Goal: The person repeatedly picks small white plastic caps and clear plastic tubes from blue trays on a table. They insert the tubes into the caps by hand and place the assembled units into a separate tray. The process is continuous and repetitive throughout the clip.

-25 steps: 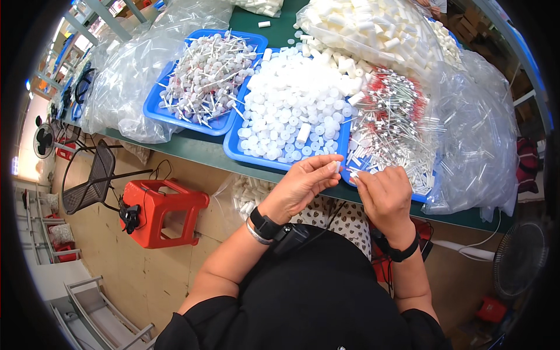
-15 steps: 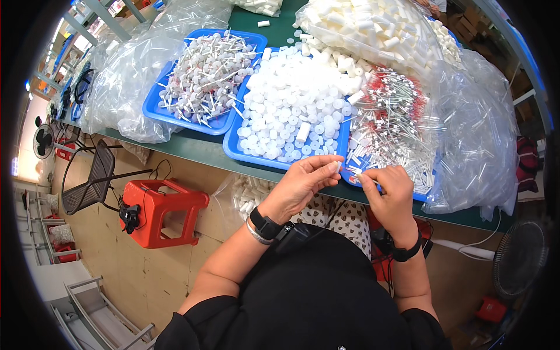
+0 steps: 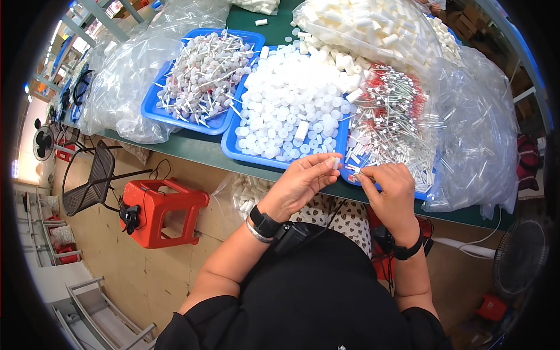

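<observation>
Between the thumb and fingers of my left hand (image 3: 304, 182) is a small translucent white disc (image 3: 336, 164). Just to its right, my right hand (image 3: 389, 189) pinches a slim pin-like piece with a white end (image 3: 356, 172); most of it is hidden by the fingers. A small gap parts the two pieces. Beyond my left hand, a blue tray (image 3: 256, 158) is heaped with loose white discs (image 3: 291, 116). Thin pins with red and white ends (image 3: 392, 111) fill another blue tray (image 3: 424, 195), close to my right hand.
At the left, a blue tray (image 3: 153, 115) holds discs with stems through them. Clear plastic bags (image 3: 125, 87) flank the trays. A large bag of white cylinders (image 3: 373, 29) stands behind. A red stool (image 3: 163, 213) and a fan (image 3: 519, 256) are beside the green table (image 3: 195, 153).
Both hands have shifted very slightly, keeping their pinches. The disc and the pin-like piece remain a little apart. The trays look unchanged.
</observation>
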`<state>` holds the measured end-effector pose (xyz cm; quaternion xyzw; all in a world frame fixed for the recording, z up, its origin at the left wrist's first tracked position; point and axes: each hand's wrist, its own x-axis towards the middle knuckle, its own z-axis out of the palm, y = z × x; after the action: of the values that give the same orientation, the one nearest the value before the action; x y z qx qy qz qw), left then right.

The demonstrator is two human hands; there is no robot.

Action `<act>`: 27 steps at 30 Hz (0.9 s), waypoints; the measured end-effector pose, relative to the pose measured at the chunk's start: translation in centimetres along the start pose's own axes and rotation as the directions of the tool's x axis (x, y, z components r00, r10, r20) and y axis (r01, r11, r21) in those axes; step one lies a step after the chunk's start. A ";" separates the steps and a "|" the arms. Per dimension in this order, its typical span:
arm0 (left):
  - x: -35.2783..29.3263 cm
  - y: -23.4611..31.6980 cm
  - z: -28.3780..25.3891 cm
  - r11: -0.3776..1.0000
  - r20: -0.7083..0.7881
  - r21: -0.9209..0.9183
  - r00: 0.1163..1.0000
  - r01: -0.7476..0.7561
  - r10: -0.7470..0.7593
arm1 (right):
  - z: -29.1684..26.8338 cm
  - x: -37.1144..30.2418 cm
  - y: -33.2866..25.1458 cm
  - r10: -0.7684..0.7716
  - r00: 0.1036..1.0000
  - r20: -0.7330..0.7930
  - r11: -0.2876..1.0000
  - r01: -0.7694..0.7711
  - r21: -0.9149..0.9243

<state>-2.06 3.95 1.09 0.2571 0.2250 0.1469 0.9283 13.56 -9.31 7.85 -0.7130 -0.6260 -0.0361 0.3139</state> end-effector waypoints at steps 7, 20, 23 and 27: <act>0.0 0.1 0.3 1.000 0.006 0.017 1.000 0.005 -0.006 | 0.1 -0.1 0.1 -0.011 1.000 -0.009 1.000 0.011 0.017; 0.0 0.1 0.2 1.000 0.016 -0.004 0.999 0.029 -0.029 | 0.6 -1.3 0.7 0.377 0.874 0.307 0.772 -0.479 0.418; -0.2 0.1 0.7 0.991 0.076 -0.121 0.996 0.053 -0.044 | 0.6 -1.3 0.8 0.369 0.867 0.334 0.770 -0.487 0.413; 0.3 -0.7 0.3 0.980 0.080 -0.195 0.996 0.042 -0.026 | 0.8 -1.7 0.9 0.357 0.882 0.307 0.774 -0.463 0.432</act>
<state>-1.56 3.38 0.79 0.1656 0.1778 0.1425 0.9595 13.78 -10.36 6.06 -0.7280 -0.4716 0.2692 0.4185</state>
